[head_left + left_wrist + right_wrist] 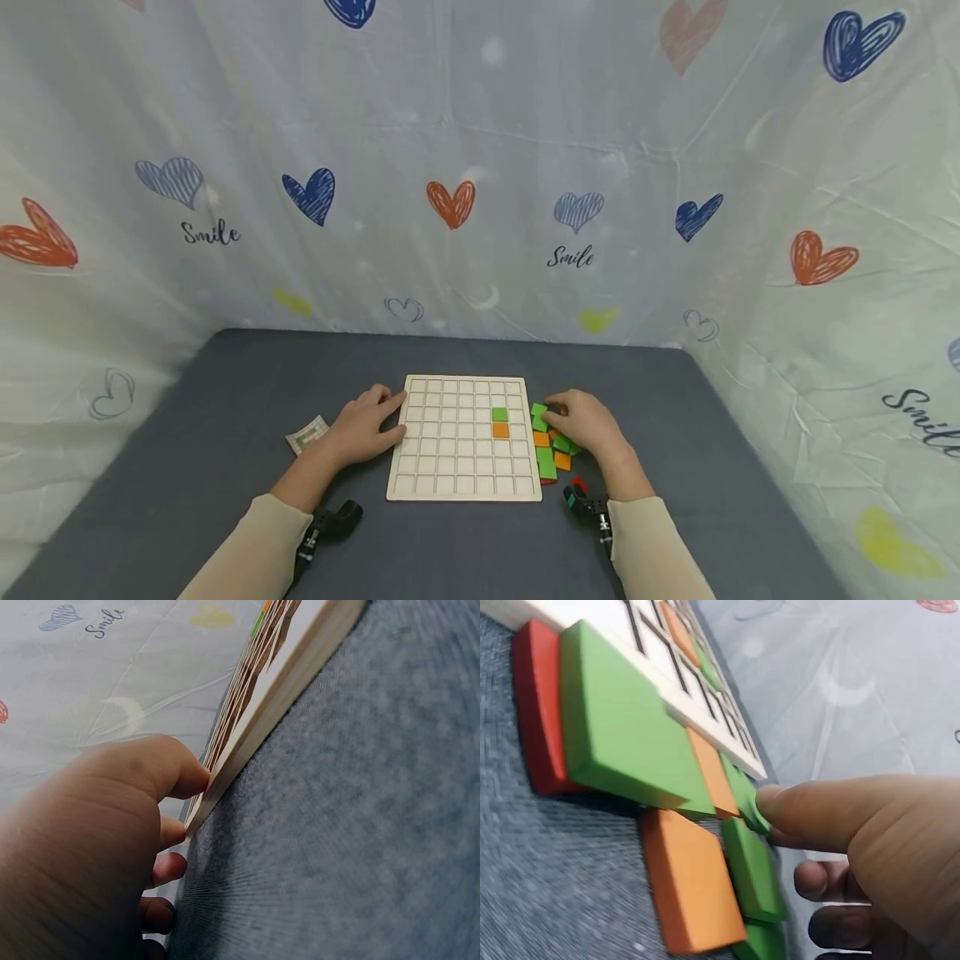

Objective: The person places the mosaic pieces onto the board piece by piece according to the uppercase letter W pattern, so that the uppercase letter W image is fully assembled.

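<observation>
A pale wooden grid board (442, 446) lies flat on the table, with one green tile (499, 414) and one orange tile (500, 430) in neighbouring cells. My left hand (363, 427) touches the board's left edge with thumb and forefinger spread apart. In the left wrist view, fingertips (196, 780) meet the board's side. Beside the right edge, my right hand (588, 421) pinches a green tile (742, 793) between thumb and forefinger; the forefinger's contact is partly hidden. Close by lie loose tiles: green (622, 727), orange (694, 881) and red (536, 712), some overlapping.
A small patterned card (307, 434) lies left of the board, near my left wrist. The dark grey table (450, 550) ends at a pale curtain (495, 275) printed with hearts. Black camera mounts (330, 525) sit at my wrists.
</observation>
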The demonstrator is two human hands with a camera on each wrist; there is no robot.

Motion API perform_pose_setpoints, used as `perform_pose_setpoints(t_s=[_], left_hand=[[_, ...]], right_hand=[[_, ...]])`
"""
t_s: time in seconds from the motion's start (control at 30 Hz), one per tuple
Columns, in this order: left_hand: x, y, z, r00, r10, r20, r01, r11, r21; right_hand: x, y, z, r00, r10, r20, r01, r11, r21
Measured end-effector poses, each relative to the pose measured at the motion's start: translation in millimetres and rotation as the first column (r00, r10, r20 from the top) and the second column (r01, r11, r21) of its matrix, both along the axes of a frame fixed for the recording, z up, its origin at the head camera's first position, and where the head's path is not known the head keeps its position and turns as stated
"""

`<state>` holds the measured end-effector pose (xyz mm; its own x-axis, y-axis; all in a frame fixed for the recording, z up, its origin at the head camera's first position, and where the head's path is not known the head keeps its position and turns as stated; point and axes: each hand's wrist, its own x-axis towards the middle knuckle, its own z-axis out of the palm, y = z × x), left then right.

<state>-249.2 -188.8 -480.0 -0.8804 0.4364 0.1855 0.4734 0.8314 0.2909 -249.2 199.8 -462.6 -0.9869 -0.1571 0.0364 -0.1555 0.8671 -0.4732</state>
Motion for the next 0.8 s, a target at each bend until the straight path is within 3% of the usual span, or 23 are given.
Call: perform_pose_setpoints(t_s=[0.27,0.5,0.8], left_hand=[[0.1,-0.2,1.7,1.000,0.001,0.009,-0.001,1.000,0.004],[-0.5,-0.4,-0.4,1.000,0.007,0.010,-0.007,1.000,-0.002],[-0.9,1.4,-0.5,1.000,0.011,0.001,-0.011,1.000,-0.003]], right_hand=[[0.2,-3.9,-0.2,0.995,-0.064,-0.073,0.066,0.997,0.029],[0.3,-5.2,-0.1,0.996,-0.072,-0.053,0.074,0.997,0.037],[1.0,2.0,-0.6,0.986,-0.130,-0.109,0.138,0.987,0.078]])
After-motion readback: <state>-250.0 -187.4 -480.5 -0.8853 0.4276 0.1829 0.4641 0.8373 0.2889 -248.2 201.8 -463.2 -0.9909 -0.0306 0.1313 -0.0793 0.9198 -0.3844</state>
